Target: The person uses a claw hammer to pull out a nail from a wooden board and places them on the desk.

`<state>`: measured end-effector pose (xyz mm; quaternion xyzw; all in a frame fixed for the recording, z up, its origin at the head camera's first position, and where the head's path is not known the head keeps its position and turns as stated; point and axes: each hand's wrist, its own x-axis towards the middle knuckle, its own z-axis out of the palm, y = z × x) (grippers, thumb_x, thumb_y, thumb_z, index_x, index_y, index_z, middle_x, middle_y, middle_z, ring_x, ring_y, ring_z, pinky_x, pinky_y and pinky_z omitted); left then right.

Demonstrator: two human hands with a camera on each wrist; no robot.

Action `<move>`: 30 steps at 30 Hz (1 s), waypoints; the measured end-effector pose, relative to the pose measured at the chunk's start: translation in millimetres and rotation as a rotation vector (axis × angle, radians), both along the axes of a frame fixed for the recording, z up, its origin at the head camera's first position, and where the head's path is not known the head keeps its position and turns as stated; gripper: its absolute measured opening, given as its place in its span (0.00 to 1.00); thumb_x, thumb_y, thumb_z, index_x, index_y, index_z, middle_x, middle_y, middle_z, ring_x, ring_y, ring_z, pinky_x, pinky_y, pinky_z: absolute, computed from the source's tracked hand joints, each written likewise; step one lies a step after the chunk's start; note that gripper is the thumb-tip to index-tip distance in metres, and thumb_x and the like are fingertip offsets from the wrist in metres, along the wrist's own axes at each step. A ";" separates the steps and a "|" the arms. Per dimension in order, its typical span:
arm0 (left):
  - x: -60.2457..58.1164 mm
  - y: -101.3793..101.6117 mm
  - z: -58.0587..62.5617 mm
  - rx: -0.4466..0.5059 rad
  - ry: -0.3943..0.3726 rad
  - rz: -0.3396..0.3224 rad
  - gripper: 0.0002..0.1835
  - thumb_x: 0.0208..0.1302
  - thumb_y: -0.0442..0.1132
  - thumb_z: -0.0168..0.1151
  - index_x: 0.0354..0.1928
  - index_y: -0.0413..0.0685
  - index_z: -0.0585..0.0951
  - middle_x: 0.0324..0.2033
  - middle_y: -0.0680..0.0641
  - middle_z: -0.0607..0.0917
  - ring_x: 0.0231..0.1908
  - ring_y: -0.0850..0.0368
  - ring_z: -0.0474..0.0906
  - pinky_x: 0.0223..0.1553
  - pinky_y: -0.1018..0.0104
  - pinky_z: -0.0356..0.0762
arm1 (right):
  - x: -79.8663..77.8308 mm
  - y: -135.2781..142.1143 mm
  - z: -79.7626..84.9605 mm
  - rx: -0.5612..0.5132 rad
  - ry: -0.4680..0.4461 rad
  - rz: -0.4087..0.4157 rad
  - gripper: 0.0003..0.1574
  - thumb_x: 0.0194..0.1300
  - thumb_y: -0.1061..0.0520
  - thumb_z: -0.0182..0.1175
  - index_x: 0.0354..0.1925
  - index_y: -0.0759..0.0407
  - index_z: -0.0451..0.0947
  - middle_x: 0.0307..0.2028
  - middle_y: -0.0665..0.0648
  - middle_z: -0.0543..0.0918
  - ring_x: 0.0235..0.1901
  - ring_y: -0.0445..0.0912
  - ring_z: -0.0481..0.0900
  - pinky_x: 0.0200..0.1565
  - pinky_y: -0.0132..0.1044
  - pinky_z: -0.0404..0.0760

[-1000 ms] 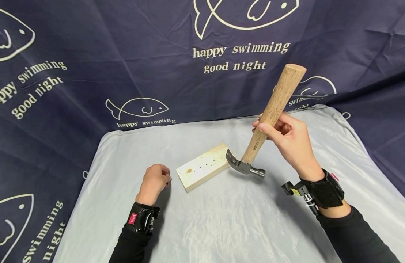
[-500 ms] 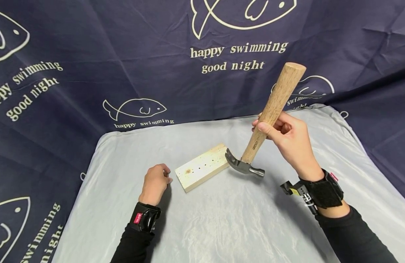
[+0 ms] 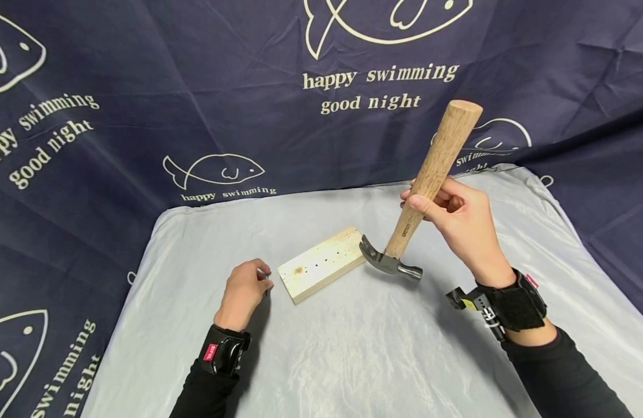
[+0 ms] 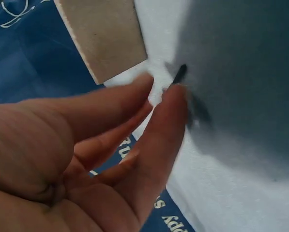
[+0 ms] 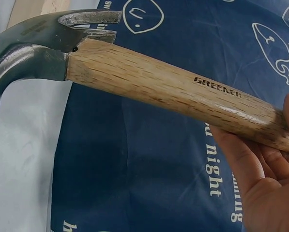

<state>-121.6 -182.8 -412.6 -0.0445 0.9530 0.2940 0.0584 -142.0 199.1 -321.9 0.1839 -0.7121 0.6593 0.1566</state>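
Observation:
My right hand [image 3: 465,223] grips the wooden handle of a claw hammer [image 3: 436,162], thumb on the near side. The hammer tilts with its handle end up and its dark steel head down, the claw overlapping the right end of a wooden block [image 3: 321,264] in the head view. The pale block lies flat and has a row of small dark holes. To its left, my left hand [image 3: 245,290] pinches a thin dark nail [image 4: 179,74] between thumb and finger. Most of the nail is hidden by the fingertips.
A light grey cloth [image 3: 353,354] covers the table. Behind it and at the sides hangs a dark blue curtain [image 3: 238,104] with white fish and lettering. Each wrist wears a black strap [image 3: 517,302] with a camera.
The left fingers shift a little around the nail, which shows again past the fingertips after being mostly hidden half a second ago. The right hand and hammer barely move; the block stays put.

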 end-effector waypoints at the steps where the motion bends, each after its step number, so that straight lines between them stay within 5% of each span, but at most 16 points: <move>1: 0.2 0.2 1.0 -0.007 0.036 -0.011 0.13 0.68 0.25 0.68 0.53 0.32 0.84 0.38 0.38 0.85 0.32 0.47 0.82 0.33 0.55 0.81 | 0.1 -0.2 0.3 0.002 0.003 -0.001 0.13 0.71 0.64 0.71 0.52 0.69 0.85 0.43 0.64 0.90 0.44 0.50 0.91 0.47 0.36 0.87; 9: 0.1 11.2 12.2 -0.009 0.315 -0.088 0.14 0.70 0.23 0.64 0.56 0.31 0.83 0.44 0.34 0.83 0.40 0.40 0.84 0.38 0.49 0.83 | 1.9 -3.4 3.1 0.044 0.020 -0.014 0.13 0.70 0.64 0.72 0.51 0.68 0.86 0.43 0.63 0.91 0.43 0.49 0.91 0.46 0.35 0.86; 16: -9.2 60.3 37.4 0.201 0.538 -0.222 0.14 0.74 0.26 0.63 0.58 0.35 0.84 0.53 0.37 0.79 0.41 0.48 0.83 0.43 0.57 0.85 | 2.4 -8.3 3.0 0.129 0.027 -0.036 0.14 0.68 0.63 0.74 0.51 0.63 0.89 0.42 0.58 0.92 0.42 0.47 0.91 0.47 0.35 0.85; 19: -13.1 87.1 51.8 0.279 0.558 -0.332 0.16 0.76 0.30 0.64 0.63 0.38 0.82 0.59 0.41 0.77 0.48 0.48 0.84 0.48 0.59 0.85 | 1.6 -12.2 3.1 0.154 0.030 -0.024 0.15 0.66 0.63 0.76 0.51 0.59 0.90 0.43 0.55 0.92 0.43 0.48 0.91 0.47 0.36 0.86; 23: -17.8 116.6 68.9 0.259 0.541 -0.450 0.22 0.77 0.39 0.67 0.68 0.42 0.78 0.63 0.44 0.76 0.53 0.48 0.83 0.52 0.59 0.82 | 1.7 -17.0 2.4 0.182 0.031 -0.003 0.18 0.65 0.62 0.77 0.53 0.55 0.90 0.44 0.54 0.92 0.45 0.48 0.90 0.48 0.37 0.86; 30: -22.8 143.9 85.2 0.320 0.411 -0.556 0.31 0.71 0.47 0.74 0.70 0.45 0.76 0.63 0.49 0.76 0.56 0.54 0.79 0.55 0.61 0.79 | 0.4 -22.3 4.1 0.232 0.030 0.015 0.16 0.63 0.60 0.79 0.50 0.53 0.92 0.45 0.51 0.90 0.48 0.46 0.87 0.49 0.39 0.86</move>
